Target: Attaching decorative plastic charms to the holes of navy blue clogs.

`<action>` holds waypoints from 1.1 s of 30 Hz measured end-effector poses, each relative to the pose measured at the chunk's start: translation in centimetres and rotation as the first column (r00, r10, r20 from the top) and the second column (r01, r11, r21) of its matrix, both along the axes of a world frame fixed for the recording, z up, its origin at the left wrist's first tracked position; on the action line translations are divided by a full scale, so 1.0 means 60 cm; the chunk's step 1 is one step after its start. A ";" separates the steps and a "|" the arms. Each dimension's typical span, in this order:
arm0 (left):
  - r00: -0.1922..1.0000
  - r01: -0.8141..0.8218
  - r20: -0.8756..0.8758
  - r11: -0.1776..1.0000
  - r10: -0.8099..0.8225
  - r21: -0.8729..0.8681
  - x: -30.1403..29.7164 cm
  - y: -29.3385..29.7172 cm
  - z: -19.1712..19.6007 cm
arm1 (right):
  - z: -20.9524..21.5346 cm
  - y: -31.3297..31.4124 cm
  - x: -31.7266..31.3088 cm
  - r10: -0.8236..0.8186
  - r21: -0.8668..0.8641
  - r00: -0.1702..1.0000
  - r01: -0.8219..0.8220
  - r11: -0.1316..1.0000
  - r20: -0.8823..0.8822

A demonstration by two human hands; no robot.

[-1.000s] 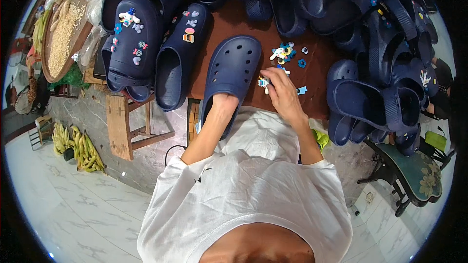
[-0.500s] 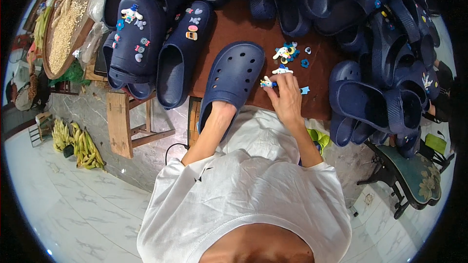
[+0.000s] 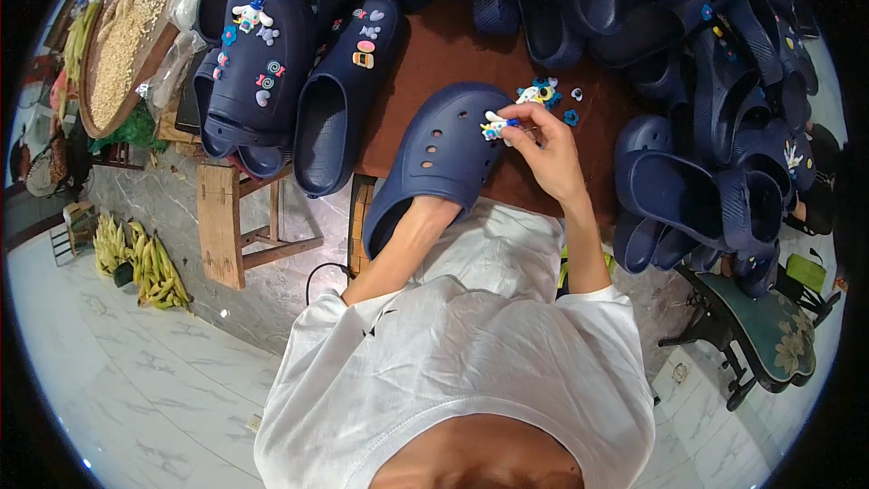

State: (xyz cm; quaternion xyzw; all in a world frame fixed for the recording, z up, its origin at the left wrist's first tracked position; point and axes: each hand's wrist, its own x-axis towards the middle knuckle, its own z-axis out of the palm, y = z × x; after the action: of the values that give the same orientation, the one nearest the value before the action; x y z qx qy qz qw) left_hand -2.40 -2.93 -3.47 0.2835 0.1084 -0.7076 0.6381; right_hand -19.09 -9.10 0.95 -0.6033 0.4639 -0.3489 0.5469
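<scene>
A dark blue clog (image 3: 439, 149) with round holes lies on the brown table (image 3: 448, 50). My left hand is hidden inside it; only the forearm (image 3: 403, 249) shows at the heel opening. My right hand (image 3: 543, 145) pinches a small white and blue shoe charm (image 3: 495, 126) right at the clog's upper right edge. A few more small charms (image 3: 543, 93) lie on the table just beyond my right hand.
Several dark blue clogs (image 3: 697, 190) are heaped at the right and along the back; two at the left (image 3: 258, 63) carry colourful charms. A flat basket of grain (image 3: 122, 36) sits far left, a wooden stool (image 3: 240, 222) below it, bananas (image 3: 145, 258) on the tiled floor.
My right hand picked a charm from the table and moved left with it to the clog's upper. The clog and my left arm stayed put.
</scene>
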 end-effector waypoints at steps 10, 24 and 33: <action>0.999 0.039 -0.003 0.999 -0.039 0.008 -0.008 0.010 0.009 | 0.014 -0.025 -0.006 -0.014 -0.075 0.993 0.005 0.997 -0.120; 0.996 0.093 0.001 0.996 -0.093 0.018 -0.008 -0.006 0.013 | 0.040 -0.059 -0.011 0.109 0.000 0.963 -0.113 0.994 -0.247; 0.993 0.118 -0.001 0.993 -0.118 0.016 0.013 0.011 0.021 | 0.052 -0.069 -0.004 0.169 0.034 0.938 -0.166 0.985 -0.303</action>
State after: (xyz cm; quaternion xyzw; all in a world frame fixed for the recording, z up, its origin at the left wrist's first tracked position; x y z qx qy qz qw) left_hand -1.61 -2.25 -2.19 0.2946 0.0973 -0.7431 0.5929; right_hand -19.34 -13.24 4.08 -0.6852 0.4909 -0.2021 0.4987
